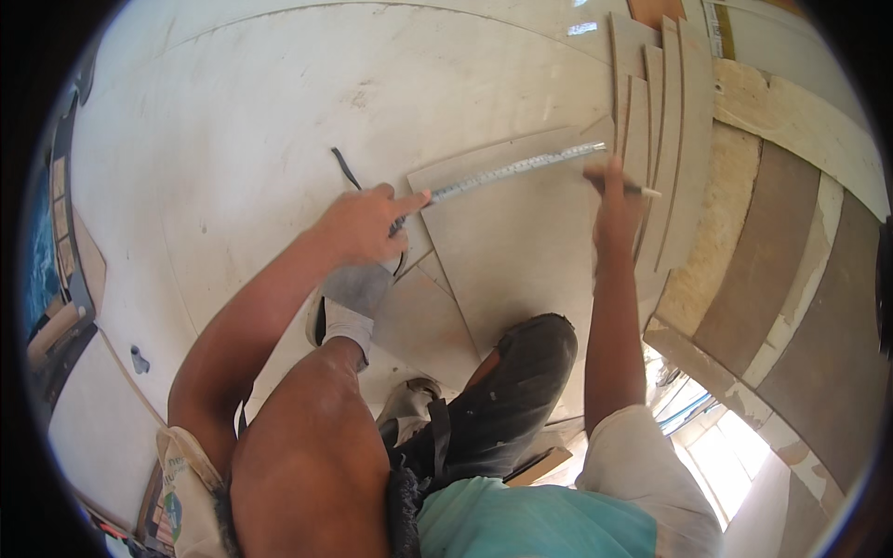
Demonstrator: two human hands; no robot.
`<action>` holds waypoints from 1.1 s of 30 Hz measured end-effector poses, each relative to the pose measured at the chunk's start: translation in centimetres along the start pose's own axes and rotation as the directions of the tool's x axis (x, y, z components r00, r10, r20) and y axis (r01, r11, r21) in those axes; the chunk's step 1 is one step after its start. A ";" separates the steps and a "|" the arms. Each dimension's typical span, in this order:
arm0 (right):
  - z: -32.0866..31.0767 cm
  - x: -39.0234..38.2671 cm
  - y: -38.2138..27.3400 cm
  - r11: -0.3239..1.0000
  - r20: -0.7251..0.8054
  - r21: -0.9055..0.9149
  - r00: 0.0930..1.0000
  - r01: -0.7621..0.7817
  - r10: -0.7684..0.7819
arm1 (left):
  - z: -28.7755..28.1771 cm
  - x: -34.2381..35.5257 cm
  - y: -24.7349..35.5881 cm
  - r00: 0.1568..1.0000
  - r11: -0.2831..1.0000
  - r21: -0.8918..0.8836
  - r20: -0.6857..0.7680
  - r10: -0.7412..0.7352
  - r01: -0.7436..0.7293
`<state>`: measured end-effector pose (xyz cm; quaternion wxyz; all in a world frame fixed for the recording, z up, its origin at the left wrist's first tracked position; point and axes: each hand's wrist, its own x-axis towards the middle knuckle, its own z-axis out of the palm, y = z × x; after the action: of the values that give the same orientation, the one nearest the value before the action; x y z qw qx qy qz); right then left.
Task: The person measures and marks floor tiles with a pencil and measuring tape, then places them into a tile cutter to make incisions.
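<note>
My left hand (pixel 367 225) is closed round a tape measure, its index finger stretched along the start of the blade; the case is mostly hidden by my fingers. The pale, marked tape blade (pixel 516 169) runs out to the right across a large beige tile (pixel 526 242), near its far edge. Beyond the blade's right end, over the tile's right side, my right hand (pixel 616 206) grips a slim pencil-like stick (pixel 649 192) with a pale end. A black strap (pixel 344 167) sticks up beside my left hand.
Several narrow tile strips (pixel 665 139) lie overlapping on the right. Beyond them are stone-coloured steps (pixel 758 251) with brown and cream bands. Another tile (pixel 423 312) lies by my shoe (pixel 358 286). A small grey object (pixel 139 360) rests on the pale floor at left.
</note>
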<state>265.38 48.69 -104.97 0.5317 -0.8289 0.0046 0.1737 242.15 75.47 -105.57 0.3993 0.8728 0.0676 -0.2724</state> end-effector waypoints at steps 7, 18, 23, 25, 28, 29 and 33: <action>-2.3 -17.1 0.3 0.904 -0.194 -0.056 0.893 -0.424 0.406 | 1.5 0.4 5.7 0.998 0.972 -0.232 0.050 0.036 -0.024; 1.6 -23.5 -3.2 0.889 0.319 0.251 0.900 -0.382 0.297 | 4.7 0.0 12.7 0.942 0.843 -0.519 0.192 0.275 -0.140; -1.3 -27.1 -3.3 0.881 0.217 0.319 0.932 -0.348 0.290 | 4.7 -1.2 17.5 0.867 0.877 -0.458 0.368 0.337 -0.146; -2.8 -28.4 -4.8 0.855 0.198 0.317 0.910 -0.411 0.365 | 4.8 -1.7 19.5 0.829 0.906 -0.404 0.459 0.318 -0.124; -4.9 -30.7 -5.8 0.825 0.141 0.384 0.909 -0.415 0.392 | 4.6 -2.8 23.4 0.759 0.952 -0.283 0.592 0.271 -0.119; -5.5 -31.5 -5.6 0.822 0.127 0.396 0.911 -0.409 0.393 | 4.6 -2.9 24.5 0.734 0.953 -0.247 0.613 0.293 -0.174; -9.6 -35.3 -5.8 0.879 -0.120 0.425 0.949 -0.216 0.291 | 5.4 -3.2 33.3 0.526 0.914 -0.123 0.784 0.328 -0.387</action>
<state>236.09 36.48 -85.92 0.6619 -0.7048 0.1976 0.1614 248.37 49.47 -84.78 0.4051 0.6689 -0.3051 -0.5435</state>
